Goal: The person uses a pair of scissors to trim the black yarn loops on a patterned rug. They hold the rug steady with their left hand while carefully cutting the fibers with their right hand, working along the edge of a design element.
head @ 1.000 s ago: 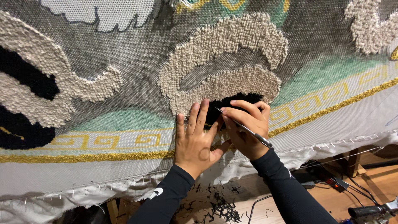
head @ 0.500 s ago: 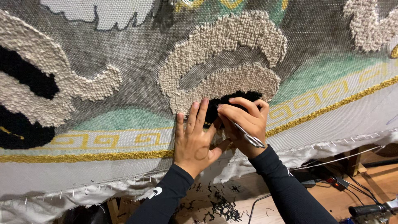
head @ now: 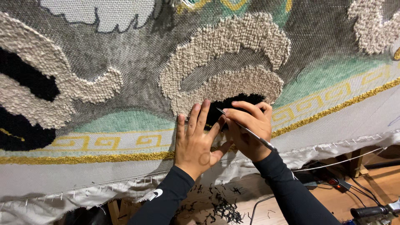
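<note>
Tufted rug cloth (head: 125, 79) stretched on frame, pinned along lower edge. Left hand (head: 196, 139) laid flat on cloth just below cream looped arc (head: 225, 58), fingers spread, palm over gold border line (head: 83, 158). Right hand (head: 248, 131) just right of it, touching at the thumbs, fingers curled and pinching a thin metal tool (head: 246, 130); tool tip (head: 218, 110) aimed up-left at lower edge of black pile patch (head: 237, 102), handle trailing down-right past the wrist. Black yarn clippings (head: 221, 206) scattered on wooden floor (head: 375, 183) below.

Judged step: fine picking or trimming at the black patch boundary, left hand bracing the cloth taut. Next move likely calls for short, controlled strokes of the tip along the black/cream edge, without snagging neighbouring loops; brace to stay firm.

Against the frame one second back: hands in nearly the same place; right hand turned slightly, tool tip worked a little closer to the black patch. Left hand unchanged, flat and spread.
</note>
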